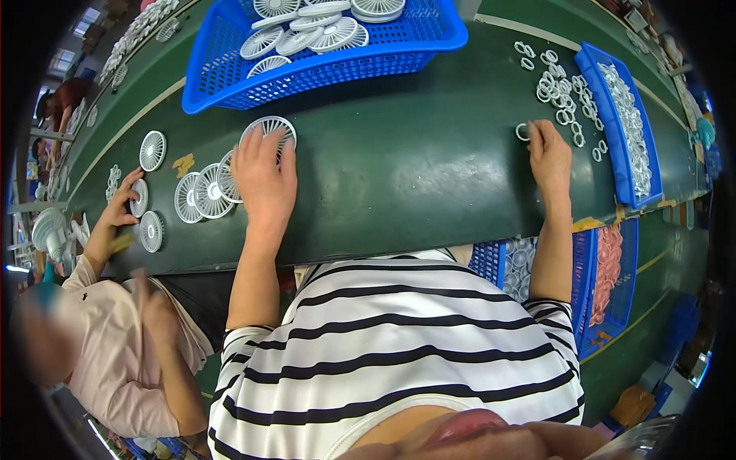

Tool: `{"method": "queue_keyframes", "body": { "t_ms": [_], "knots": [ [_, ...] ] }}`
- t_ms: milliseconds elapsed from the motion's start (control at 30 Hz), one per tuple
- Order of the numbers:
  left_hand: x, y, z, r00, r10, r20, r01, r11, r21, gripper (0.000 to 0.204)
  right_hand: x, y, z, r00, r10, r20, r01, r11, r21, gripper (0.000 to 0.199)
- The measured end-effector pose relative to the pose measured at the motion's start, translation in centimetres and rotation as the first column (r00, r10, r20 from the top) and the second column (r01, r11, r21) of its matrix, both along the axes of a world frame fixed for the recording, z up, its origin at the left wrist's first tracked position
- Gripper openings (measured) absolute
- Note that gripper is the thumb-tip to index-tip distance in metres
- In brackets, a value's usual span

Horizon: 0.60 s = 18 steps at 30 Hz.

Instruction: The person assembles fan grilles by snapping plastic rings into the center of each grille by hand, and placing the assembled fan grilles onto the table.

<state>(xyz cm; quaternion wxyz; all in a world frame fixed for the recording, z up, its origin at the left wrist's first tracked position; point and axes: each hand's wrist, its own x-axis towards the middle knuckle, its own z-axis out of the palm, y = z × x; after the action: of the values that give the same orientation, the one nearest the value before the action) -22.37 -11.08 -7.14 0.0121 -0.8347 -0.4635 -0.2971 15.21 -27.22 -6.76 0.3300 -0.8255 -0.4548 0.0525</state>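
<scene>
My left hand point(264, 176) lies over a white round fan grille point(280, 132) on the green table, its fingers stretched across the spokes and the thumb apart. Just left of it, more white grilles point(208, 192) overlap in a row, one partly hidden by the hand. Over at the right, my right hand point(550, 157) pinches a small white ring point(523, 132) between thumb and fingertips. Several loose white rings point(563, 100) are scattered beyond and to the right of that hand.
A blue basket point(326, 77) of grilles stands at the far side. At the right is a blue tray point(640, 195) of small pale parts. A co-worker's hand point(119, 205) touches a grille at left. Crates of grey parts point(520, 264) and pink parts point(608, 264) sit below the table edge.
</scene>
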Motion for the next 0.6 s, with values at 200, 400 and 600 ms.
{"method": "queue_keyframes", "body": {
  "t_ms": [200,400,600],
  "knots": [
    [4.0,4.9,6.7,0.940,-0.247,0.236,0.179,0.944,0.276,0.021,-0.4,-0.1,-0.7,0.934,-0.118,0.337,0.119,0.993,0.018,0.018],
    [7.5,16.4,10.0,0.844,-0.095,-0.527,-0.133,0.917,-0.377,0.050,-1.5,-0.3,0.4,0.924,0.043,0.379,0.009,0.991,-0.132,0.013],
    [9.0,21.0,5.9,0.657,-0.332,-0.677,0.156,0.938,-0.309,0.047,-3.0,-0.8,0.4,0.999,-0.055,0.001,0.055,0.998,-0.008,0.024]
  ]
}}
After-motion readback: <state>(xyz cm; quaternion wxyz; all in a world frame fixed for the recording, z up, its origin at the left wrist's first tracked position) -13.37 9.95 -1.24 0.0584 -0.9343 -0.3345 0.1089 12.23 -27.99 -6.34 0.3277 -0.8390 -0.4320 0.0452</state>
